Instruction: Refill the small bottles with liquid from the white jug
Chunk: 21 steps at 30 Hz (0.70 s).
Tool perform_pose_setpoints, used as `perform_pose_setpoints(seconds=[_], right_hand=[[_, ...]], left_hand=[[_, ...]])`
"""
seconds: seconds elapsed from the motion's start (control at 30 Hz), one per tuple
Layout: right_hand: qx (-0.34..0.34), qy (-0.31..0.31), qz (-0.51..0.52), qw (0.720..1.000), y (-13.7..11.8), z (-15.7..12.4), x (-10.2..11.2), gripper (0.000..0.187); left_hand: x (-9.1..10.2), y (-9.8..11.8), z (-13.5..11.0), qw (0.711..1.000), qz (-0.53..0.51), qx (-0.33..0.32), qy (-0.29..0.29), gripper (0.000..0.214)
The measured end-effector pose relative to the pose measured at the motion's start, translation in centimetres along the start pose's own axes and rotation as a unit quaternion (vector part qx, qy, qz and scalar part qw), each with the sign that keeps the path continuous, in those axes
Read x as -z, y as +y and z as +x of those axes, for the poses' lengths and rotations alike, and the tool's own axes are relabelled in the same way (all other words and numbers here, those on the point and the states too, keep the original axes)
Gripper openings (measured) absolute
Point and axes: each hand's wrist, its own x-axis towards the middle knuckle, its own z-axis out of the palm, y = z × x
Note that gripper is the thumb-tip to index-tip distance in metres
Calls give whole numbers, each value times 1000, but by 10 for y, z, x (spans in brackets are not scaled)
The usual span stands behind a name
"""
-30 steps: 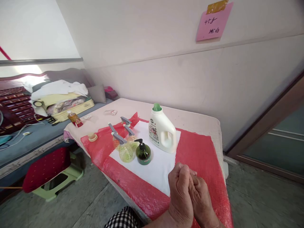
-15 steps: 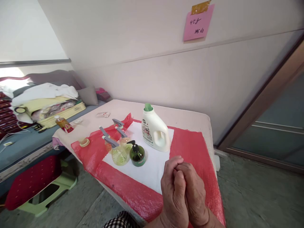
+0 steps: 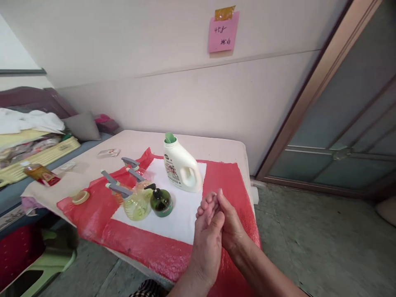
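My left hand [image 3: 206, 233] and my right hand [image 3: 230, 222] are clasped together over the near right part of the table. Their fingers are curled and pressed against each other, with both thumbs on the upper side. No object shows between them; the palms are hidden. Beyond them stands a cream detergent jug [image 3: 181, 165] with a green piece in its open mouth. To the left, a dark green pump bottle [image 3: 161, 203] is upright beside a clear spray bottle [image 3: 136, 206] of yellowish liquid. Several more grey-topped spray bottles cluster behind it.
A white cloth [image 3: 185, 235] lies on a red sheet [image 3: 154, 255] over the table. On the left are a round lid [image 3: 80, 197], a drink bottle [image 3: 40, 173] lying down and a stool [image 3: 21, 251]. A pink note [image 3: 223, 33] hangs on the wall.
The view has turned right, so the table items sit further left. My hands have shifted against each other; the fingertips and right thumb now point up, and the right forearm shows more.
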Motion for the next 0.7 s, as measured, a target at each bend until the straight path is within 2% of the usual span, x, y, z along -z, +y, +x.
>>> perform_pose_setpoints(seconds=[0.07,0.13,0.2,0.27,0.37,0.43,0.5,0.53,0.6,0.7], right_hand=[[7,47,-32,998,-1,2,-2,50],[11,57,-78,995,-2,1,-3,55],[12,58,-116,992,-3,-1,-3,56],[45,70,-199,976,-4,-5,-3,58],[144,104,-327,928,-7,-8,0,55],[198,124,-355,905,-10,-8,2,51],[226,136,-366,893,-14,-8,4,48],[235,139,-375,886,-16,-9,4,49],[240,137,-395,876,-19,-10,5,52],[217,135,-416,873,-20,-12,7,60]], left_hand=[[-1,-4,-4,983,176,-40,-10,59],[0,-6,-9,947,308,-87,-14,70],[2,-8,-12,919,373,-126,-20,73],[5,-10,-14,898,407,-165,-29,73],[10,-5,-11,878,423,-217,-59,66],[14,4,-6,886,402,-221,-61,51],[19,14,3,904,373,-208,0,30],[22,19,8,913,355,-198,42,33],[29,26,18,929,313,-170,105,55],[39,31,29,948,262,-119,133,67]])
